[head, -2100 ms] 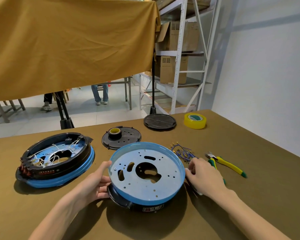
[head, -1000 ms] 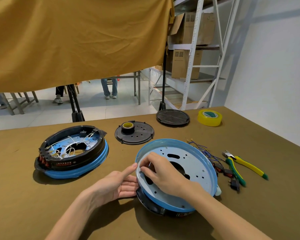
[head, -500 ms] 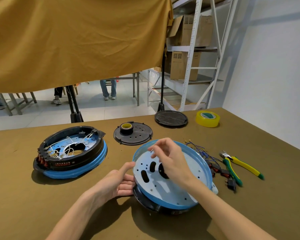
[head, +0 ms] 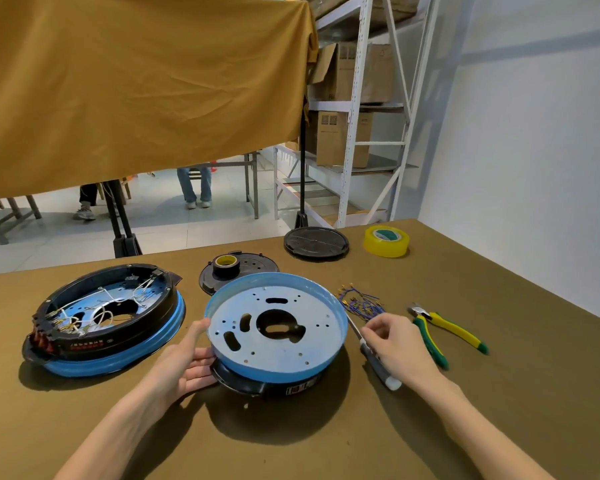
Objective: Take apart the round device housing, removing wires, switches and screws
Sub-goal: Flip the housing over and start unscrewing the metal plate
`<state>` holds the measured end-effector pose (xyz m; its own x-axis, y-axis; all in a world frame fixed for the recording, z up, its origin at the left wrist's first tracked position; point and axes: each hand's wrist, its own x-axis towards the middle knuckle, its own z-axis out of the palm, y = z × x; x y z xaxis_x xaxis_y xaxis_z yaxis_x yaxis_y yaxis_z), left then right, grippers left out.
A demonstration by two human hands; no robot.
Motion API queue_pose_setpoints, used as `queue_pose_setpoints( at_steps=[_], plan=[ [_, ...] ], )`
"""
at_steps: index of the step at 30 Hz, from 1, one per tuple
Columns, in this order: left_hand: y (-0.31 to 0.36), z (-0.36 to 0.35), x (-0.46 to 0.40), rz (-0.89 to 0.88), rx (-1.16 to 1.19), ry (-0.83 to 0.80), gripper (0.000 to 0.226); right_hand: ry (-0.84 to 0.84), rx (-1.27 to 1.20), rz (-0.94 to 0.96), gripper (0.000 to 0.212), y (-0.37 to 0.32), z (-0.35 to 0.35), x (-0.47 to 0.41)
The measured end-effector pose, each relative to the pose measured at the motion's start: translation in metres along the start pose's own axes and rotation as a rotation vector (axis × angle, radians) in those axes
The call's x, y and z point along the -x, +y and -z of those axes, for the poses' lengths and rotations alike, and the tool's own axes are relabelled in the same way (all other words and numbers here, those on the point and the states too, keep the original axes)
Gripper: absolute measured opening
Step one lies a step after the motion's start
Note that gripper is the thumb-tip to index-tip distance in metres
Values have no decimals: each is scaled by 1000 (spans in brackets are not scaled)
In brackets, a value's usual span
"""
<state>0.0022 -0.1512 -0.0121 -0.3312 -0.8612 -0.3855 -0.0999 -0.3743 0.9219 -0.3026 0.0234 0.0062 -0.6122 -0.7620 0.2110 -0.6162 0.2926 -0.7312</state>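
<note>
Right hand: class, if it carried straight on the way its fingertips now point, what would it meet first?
Probably the screwdriver lying just before the right hand, its fingers aimed left toward the blue housing; whether they already touch it is unclear.

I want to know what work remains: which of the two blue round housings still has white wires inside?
The left housing, apart from both hands: white wires cross its inside. The one at the left hand shows only a bare perforated plate.

Workshop, metal shelving [head: 354,109] with cardboard boxes [head: 340,138], cloth-covered workbench [head: 499,393]
</note>
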Motion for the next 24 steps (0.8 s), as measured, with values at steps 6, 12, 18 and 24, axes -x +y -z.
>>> queue_pose_setpoints(
  at_steps=[6,12,18,24],
  plan=[
    [-3,2,-3,-29,-34,-31,63,-103,386,226,10,12,-17,22],
    [-3,3,-2,-43,-58,-42,74,-47,483,279,21,19,-19,12],
    [-4,3,-2,-36,-55,-43,64,74,298,326,11,26,-7,25],
    [-5,-9,-1,-19,-57,-6,58,135,480,333,11,37,1,34]
  ],
)
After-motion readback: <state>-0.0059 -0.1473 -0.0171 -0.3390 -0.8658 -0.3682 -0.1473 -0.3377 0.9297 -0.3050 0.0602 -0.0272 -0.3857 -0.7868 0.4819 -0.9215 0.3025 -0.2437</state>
